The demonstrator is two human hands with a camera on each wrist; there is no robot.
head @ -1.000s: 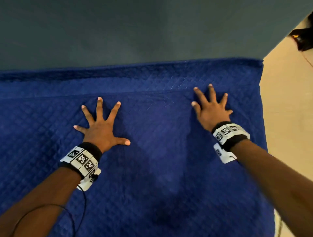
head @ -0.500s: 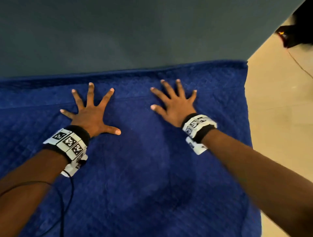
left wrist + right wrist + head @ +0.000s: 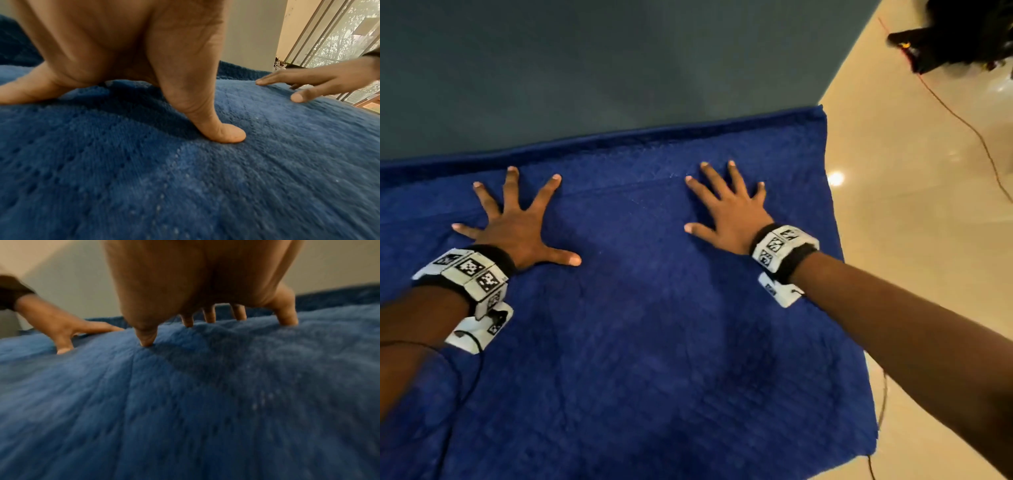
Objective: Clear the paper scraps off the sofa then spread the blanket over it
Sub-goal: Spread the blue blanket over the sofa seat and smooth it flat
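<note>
A dark blue quilted blanket (image 3: 654, 342) lies flat across the sofa, which it hides entirely. Its far hem runs along the wall. My left hand (image 3: 517, 222) rests palm down on it at the left with fingers spread wide. My right hand (image 3: 726, 205) lies palm down further right, fingers straight and splayed. In the left wrist view my left thumb (image 3: 222, 131) presses into the blanket (image 3: 185, 186). The right wrist view is blurred, with fingertips (image 3: 147, 341) touching the fabric (image 3: 185, 402). No paper scraps are in view.
A grey-green wall (image 3: 602, 68) stands right behind the blanket. Glossy cream floor tiles (image 3: 928, 222) lie to the right, crossed by a thin red cable (image 3: 969, 126). A dark object (image 3: 955, 34) sits at the top right corner. The blanket's right edge (image 3: 839, 260) hangs beside the floor.
Both hands slid over the blanket: the right hand swept left toward the middle and has now moved back to the right. The left hand shifted slightly left and stays flat.
</note>
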